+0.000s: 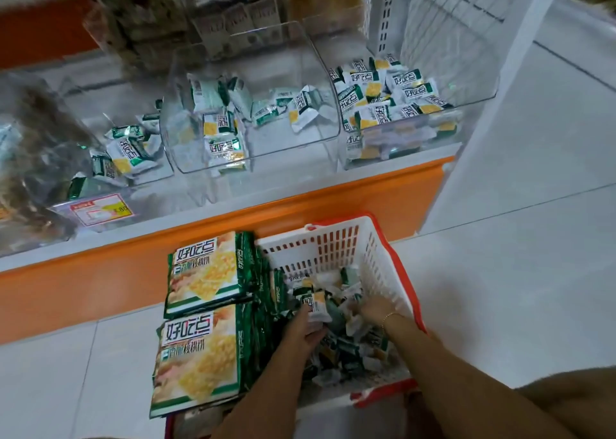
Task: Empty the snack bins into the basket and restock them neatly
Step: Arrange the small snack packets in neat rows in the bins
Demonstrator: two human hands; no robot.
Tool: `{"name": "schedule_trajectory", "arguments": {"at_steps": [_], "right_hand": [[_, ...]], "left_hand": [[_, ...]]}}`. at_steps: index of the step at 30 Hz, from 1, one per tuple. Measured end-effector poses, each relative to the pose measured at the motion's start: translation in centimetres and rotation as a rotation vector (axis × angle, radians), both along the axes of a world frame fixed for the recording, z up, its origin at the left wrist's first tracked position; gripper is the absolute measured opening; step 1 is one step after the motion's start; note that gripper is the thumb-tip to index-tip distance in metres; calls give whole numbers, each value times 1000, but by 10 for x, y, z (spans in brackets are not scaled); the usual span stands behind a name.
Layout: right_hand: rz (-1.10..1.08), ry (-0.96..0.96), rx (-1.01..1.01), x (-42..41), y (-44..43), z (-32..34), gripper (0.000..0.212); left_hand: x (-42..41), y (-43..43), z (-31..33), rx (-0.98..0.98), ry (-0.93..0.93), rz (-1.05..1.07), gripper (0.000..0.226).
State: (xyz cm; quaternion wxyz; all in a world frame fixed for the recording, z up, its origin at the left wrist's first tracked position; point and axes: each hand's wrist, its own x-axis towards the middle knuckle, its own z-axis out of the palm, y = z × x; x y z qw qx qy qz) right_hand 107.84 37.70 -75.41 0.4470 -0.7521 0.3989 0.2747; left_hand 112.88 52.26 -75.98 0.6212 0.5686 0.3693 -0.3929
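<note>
Both hands were down inside the white basket (383, 248), which stood on the tiled floor (500, 272) just in front of the orange-edged shelf (333, 195). The left hand (301, 330) had its grip closed around a small snack packet (315, 303), lifted a little above the loose packets (346, 355) heaped in the basket. The right hand (375, 308) (a thin bracelet (388, 317) at its wrist) reached in among the same heap; its fingertips were buried and blurred, so I cannot tell whether its grip was open or closed.

Two large green-and-yellow snack bags (203, 272) lay flat across the basket's left side, one nearer the shelf and one nearer the person.

On the shelf stood three clear snack bins. The right bin (400, 152) was the fullest, the middle bin (283, 145) held a scattered handful of packets, and the left bin (146, 168) held a few. A pink price tag (100, 210) sat at the shelf's front left.
</note>
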Motion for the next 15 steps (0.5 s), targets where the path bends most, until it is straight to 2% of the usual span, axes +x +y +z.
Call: {"name": "schedule_trajectory", "arguments": {"at_steps": [2, 4, 6, 7, 8, 10, 12, 14, 15], "right_hand": [[11, -7, -18, 8, -3, 9, 42], [103, -29, -77, 15, -4, 22, 16], [228, -67, -56, 24, -10, 43, 13], [305, -87, -34, 28, -13, 62, 21], [383, -109, -27, 32, -17, 85, 28], [489, -196, -87, 43, -31, 134, 31], [433, -408, -240, 49, -44, 185, 27], [247, -711, -314, 56, -55, 232, 18], [162, -835, -303, 60, -60, 253, 15]], "left_hand": [[4, -2, -3, 26, 12, -69, 35], [8, -5, -5, 49, -8, -122, 21], [15, -8, -7, 89, -1, -150, 13], [19, -10, -10, 116, 2, -204, 12], [22, -11, -11, 143, 10, -298, 14], [34, -14, -21, 182, 22, -551, 44], [36, -22, 24, 137, 69, -697, 66], [42, -32, 69, 164, -54, -840, 50], [46, -36, 86, 217, -215, -954, 35]]}}
